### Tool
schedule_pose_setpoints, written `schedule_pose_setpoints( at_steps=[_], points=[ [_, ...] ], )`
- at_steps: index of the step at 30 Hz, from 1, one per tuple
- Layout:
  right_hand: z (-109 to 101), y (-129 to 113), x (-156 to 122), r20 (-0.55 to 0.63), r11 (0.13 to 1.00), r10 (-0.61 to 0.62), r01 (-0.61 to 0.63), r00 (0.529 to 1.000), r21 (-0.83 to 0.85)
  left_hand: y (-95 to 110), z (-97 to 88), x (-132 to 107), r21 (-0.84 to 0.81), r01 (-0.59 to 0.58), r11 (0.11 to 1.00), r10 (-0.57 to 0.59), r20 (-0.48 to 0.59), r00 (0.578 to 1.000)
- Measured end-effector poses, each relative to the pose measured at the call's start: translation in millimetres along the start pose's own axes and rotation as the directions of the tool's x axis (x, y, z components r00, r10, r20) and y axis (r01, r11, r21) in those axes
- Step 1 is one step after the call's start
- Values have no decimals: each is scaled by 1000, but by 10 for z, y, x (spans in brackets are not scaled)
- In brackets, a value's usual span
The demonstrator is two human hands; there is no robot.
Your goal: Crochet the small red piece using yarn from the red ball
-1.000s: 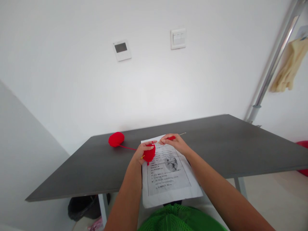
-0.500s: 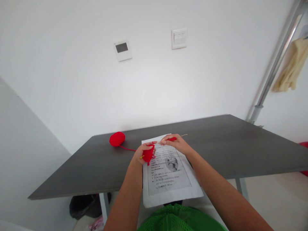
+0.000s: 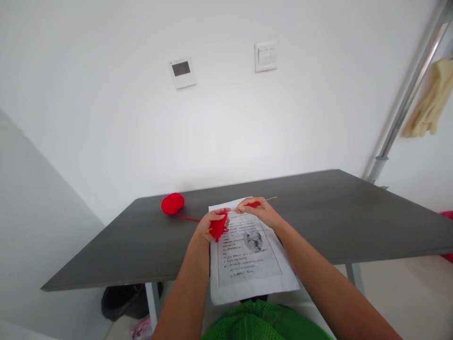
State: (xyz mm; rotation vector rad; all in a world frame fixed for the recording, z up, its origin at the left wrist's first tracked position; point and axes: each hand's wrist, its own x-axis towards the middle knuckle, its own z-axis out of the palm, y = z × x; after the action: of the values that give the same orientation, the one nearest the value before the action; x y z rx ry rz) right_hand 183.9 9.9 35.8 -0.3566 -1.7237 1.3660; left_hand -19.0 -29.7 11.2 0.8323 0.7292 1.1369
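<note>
Red yarn is doing all the work in the head view: the left hand (image 3: 208, 224) is pinching a small red crocheted piece (image 3: 218, 227) between thumb and closed fingers, just above the near end of the grey table (image 3: 354, 212). The right hand (image 3: 261, 213) is gripping a crochet hook (image 3: 253, 204) by its red handle, fingers closed narrowly around it. The hook's thin metal shaft is pointing towards the piece, though its tip is too small to make out. A strand (image 3: 187, 218) is running from the left hand to the ball of red yarn (image 3: 172, 203), which is lying on the table well to the left. A small yellow marker (image 3: 209, 231) is showing at the lower edge of the piece. Under both hands a printed sheet (image 3: 247, 257) is lying flat and overhanging the near edge, above green mesh (image 3: 262, 323). Judging from this, a clean stitch is depending on the left hand feeding the strand at even tension, on the piece being turned so the working edge is facing the hook, and on the ball having slack to unroll. Short wrist movements are likely serving better than arm swings.
</note>
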Motion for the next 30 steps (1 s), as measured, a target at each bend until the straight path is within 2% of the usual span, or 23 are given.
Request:
schedule_pose_setpoints(
  at_steps=[6,15,18,22,30],
  points=[
    [-9,-29,-3,36,1000,-4,3,999,13,3,31,-10,-11,-29,1000,30,28,999],
    [-28,28,9,5,992,-7,6,1000,127,4,26,-17,21,-25,999,24,53,998],
    [-16,33,13,-6,983,24,-22,1000,181,1,24,-18,76,-16,997,16,2,1000],
    [37,38,18,-35,975,55,-47,998,216,-5,77,-21,148,-16,989,33,-117,993],
    [124,104,43,-107,1000,-24,25,994,12,-4,200,-15,206,-66,976,109,-206,973]
  ],
)
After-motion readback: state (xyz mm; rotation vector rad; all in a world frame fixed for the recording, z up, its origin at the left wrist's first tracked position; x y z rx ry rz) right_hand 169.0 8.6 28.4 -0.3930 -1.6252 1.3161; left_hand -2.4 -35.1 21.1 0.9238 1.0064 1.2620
